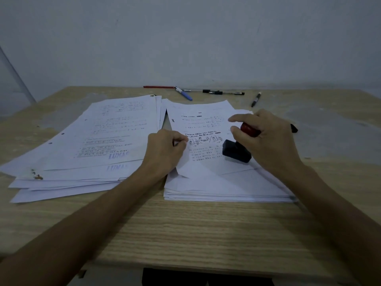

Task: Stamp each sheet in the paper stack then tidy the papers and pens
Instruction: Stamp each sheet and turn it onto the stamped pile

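Note:
Two paper piles lie on the wooden table (185, 223). The left pile (82, 145) is spread loosely, and its upper sheets carry blue stamp marks. The right stack (222, 186) has a printed top sheet (198, 120). My left hand (165, 149) pinches that top sheet's left edge and lifts its lower corner. My right hand (268, 137) grips the red handle of a stamp (237, 150), whose black base sits tilted just above the sheet's lower right part. Several pens (206, 92) lie scattered along the table's far edge.
A blue pen (184, 93) and a red pen (158, 87) lie behind the piles, and a black marker (256, 99) lies at the back right. Another dark object (294, 128) peeks out behind my right hand. A pale wall stands behind the table.

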